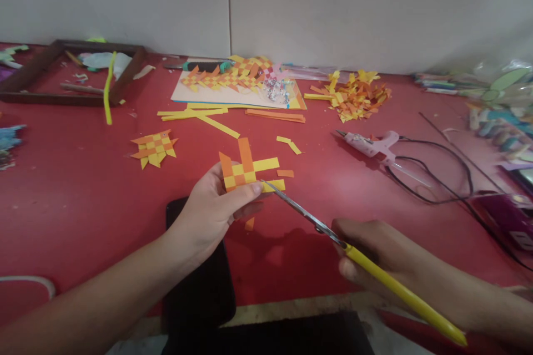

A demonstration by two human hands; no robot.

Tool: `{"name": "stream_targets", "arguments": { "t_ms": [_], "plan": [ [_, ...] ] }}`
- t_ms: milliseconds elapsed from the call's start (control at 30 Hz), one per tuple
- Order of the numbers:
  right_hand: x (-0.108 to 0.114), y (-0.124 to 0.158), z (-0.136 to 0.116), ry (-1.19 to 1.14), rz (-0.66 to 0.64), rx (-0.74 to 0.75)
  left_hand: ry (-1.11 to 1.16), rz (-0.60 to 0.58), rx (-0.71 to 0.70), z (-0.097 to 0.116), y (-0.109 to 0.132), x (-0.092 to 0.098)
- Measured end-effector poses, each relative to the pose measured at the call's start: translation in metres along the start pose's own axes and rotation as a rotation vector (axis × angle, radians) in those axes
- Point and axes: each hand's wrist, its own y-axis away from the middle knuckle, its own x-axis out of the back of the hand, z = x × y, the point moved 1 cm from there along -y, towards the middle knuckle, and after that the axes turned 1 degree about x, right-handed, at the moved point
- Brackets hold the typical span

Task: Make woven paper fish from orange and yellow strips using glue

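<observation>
My left hand (212,208) pinches a small woven square of orange and yellow paper strips (244,169), held just above the red table (75,188). My right hand (375,255) grips yellow-handled scissors (358,258). Their blade tips touch the yellow strip end at the square's right edge. A small orange offcut (285,173) lies just beyond the square, and another (249,224) below my fingers.
A finished woven piece (155,148) lies to the left. Loose yellow strips (200,115), a sheet with woven pieces (237,86) and a scrap pile (353,94) sit behind. A pink glue gun (372,144) with black cable is at the right, a dark phone (200,283) under my left wrist.
</observation>
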Motion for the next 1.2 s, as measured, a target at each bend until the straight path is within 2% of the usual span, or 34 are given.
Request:
{"name": "stream_targets", "arguments": {
  "t_ms": [267, 833, 967, 1100, 1200],
  "plan": [
    [0.000, -0.001, 0.001, 0.033, 0.049, 0.024, -0.015, 0.012, -0.005, 0.000, -0.001, 0.000],
    [-0.005, 0.000, 0.019, 0.048, 0.019, -0.031, -0.054, -0.025, 0.057, -0.003, -0.002, 0.002],
    [-0.003, 0.003, 0.021, 0.038, 0.071, -0.012, -0.037, -0.019, 0.038, -0.002, -0.002, 0.001],
    [0.000, 0.013, 0.027, 0.037, 0.201, 0.111, 0.024, -0.009, 0.041, -0.001, -0.003, -0.001],
    [0.002, 0.021, 0.032, 0.025, 0.253, 0.120, 0.082, -0.007, 0.063, 0.001, -0.003, -0.002]
  ]
}}
